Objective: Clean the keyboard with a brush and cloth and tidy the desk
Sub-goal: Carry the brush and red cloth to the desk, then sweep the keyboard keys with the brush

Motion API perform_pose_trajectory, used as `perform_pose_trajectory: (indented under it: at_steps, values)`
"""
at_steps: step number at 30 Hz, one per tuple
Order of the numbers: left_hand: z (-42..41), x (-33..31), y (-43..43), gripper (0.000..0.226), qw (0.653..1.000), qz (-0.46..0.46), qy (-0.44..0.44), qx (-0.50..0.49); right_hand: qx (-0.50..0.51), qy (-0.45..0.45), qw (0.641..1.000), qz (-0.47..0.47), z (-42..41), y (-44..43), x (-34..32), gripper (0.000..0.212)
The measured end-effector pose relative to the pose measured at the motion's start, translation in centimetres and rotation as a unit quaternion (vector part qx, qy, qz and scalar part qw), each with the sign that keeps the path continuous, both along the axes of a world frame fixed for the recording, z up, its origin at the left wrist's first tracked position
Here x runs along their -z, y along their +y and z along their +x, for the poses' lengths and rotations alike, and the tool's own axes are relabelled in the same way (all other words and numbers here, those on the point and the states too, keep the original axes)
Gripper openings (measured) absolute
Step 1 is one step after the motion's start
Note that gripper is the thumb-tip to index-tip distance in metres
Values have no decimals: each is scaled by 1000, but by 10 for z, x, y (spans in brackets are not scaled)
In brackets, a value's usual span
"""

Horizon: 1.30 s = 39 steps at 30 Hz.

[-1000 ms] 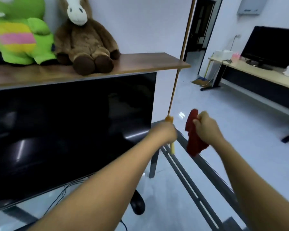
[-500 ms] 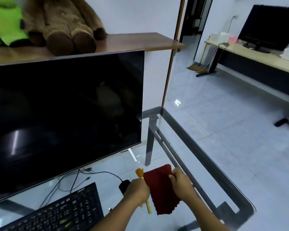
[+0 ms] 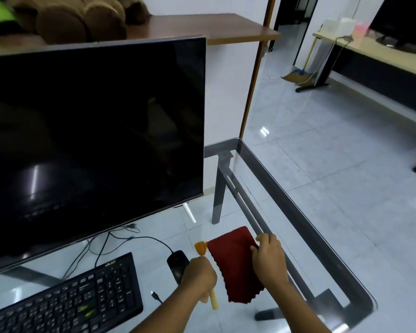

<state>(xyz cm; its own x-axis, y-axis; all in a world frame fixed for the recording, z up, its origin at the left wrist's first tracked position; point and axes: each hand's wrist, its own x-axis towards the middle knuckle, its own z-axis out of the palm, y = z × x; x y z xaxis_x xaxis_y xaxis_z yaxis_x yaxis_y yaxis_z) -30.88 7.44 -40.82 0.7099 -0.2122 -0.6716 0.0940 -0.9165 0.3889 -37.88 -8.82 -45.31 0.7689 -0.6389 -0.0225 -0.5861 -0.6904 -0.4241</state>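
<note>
Head cam: left hand (image 3: 199, 278) fisted round brush (image 3: 203, 258), mid-handle hidden; right hand (image 3: 269, 259) pinching cloth (image 3: 235, 263).

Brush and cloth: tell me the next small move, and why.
Probably carry the brush in the left hand leftward to the keyboard. Its bristles point away from the keys, while the right hand holds the red cloth beside it.

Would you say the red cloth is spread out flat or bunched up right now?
Spread out. The red cloth lies open as a flat rectangle on the glass desk, with the right hand at its edge.
</note>
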Motion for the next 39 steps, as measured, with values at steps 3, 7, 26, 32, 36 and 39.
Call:
perform_pose_trajectory:
  at_steps: [3, 7, 26, 32, 36, 39]
  values:
    - [15, -10, 0, 29, 1000, 5, 13, 23, -28, -47, 998, -30, 7, 13, -13, 20]
    - [43, -34, 12, 29, 999, -10, -39, 20, -140, -6, 989, 49, 13, 52, -22, 9]
    - [73, -5, 311, 12, 950, -113, -289, -19, -195, -16, 975, 102, 89, 226, -89, 11]
    - [63, 11, 419, 35, 930, -125, -339, -62, -192, -35, 940, 279, 108, 346, -96, 9]
    - [56, 18, 470, 52, 929, -123, -334, -105, -171, -78, 919, 347, 119, 398, -93, 11]
    - [48, 28, 497, 64, 938, -116, -316, -84, -154, -115, 894, 404, 126, 428, -92, 9]
